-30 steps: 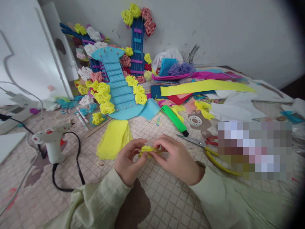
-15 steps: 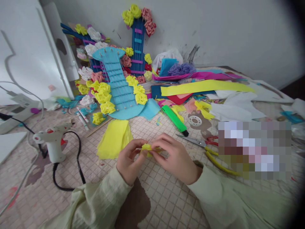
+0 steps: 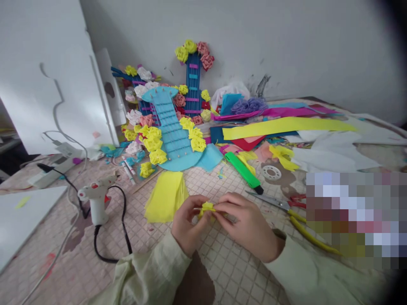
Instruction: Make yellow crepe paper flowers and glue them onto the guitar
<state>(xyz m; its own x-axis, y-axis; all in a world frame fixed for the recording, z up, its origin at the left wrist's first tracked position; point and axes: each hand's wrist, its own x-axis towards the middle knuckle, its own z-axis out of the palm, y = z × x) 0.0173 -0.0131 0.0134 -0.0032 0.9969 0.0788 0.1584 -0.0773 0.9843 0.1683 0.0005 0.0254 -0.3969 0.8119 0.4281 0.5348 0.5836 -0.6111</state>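
Both hands meet low in the middle of the view over a checked table cover (image 3: 222, 275). My left hand (image 3: 187, 224) and my right hand (image 3: 248, 224) pinch a small rolled yellow paper flower (image 3: 206, 208) between their fingertips. A stack of yellow crepe paper (image 3: 165, 196) lies just beyond my left hand. Behind it stands a blue cardboard piece (image 3: 171, 131) lined with yellow paper flowers (image 3: 152, 146).
A white glue gun (image 3: 97, 199) with a black cord stands at the left. A green utility knife (image 3: 243, 169), a tape roll (image 3: 271, 172), scissors (image 3: 273, 201) and yellow-handled pliers (image 3: 311, 237) lie to the right. Coloured paper sheets (image 3: 286, 125) pile up at the back. A blurred patch covers the right.
The view has shifted, so everything sits further right and lower. My fingers have drawn closer together around the yellow flower, which looks more tightly rolled.
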